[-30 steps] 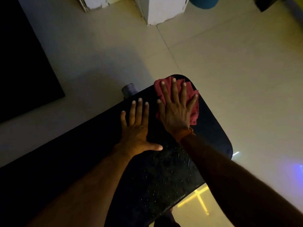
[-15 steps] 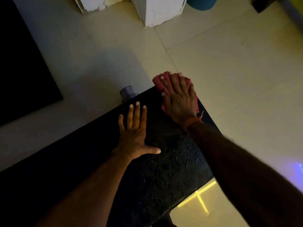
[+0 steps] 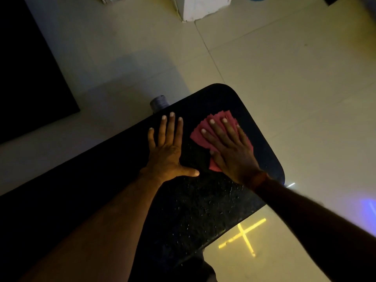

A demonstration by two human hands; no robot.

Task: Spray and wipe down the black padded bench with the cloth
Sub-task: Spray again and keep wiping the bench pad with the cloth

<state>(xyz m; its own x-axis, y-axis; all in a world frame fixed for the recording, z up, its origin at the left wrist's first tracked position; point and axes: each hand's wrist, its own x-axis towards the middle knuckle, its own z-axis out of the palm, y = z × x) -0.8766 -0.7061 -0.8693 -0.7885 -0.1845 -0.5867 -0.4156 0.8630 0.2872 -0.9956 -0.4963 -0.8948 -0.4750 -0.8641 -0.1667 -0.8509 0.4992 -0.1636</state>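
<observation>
Head view: looks down on a dim room, with two bare forearms reaching forward over a dark bench; colours are muted and fine detail is hard to read
Bench: the black padded bench (image 3: 203, 210) runs from the lower left up to a rounded end at centre right; its near surface is speckled with small bright droplets; the far rounded end looks darker and smoother
Cloth: the red cloth (image 3: 205, 130) lies flat on the bench near the rounded end; its jagged far edge and left corner show past the fingers; a small corner also peeks out below the thumb
Right hand: the right hand (image 3: 234, 151) is spread flat, palm down, on top of the cloth; fingers are extended and slightly fanned, pressing rather than gripping; nothing is closed in the hand; an orange band (image 3: 261, 180) circles the wrist
Left hand: the left hand (image 3: 167, 151) is laid flat, palm down, directly on the bench pad just beside the cloth; fingers are straight and together, thumb stretched out toward the right hand; it holds nothing
Spacing: the two hands are near each other but apart; the left thumb tip sits just short of the cloth's near corner
Floor: pale floor tiles (image 3: 284, 78) surround the bench; a glowing yellow cross (image 3: 243, 235) shows on the floor beside the bench's near edge; a dark mat (image 3: 30, 78) lies at the far left
Behind the bench: a small grey cylindrical object (image 3: 159, 101) shows at the bench's far edge; what it is cannot be told
</observation>
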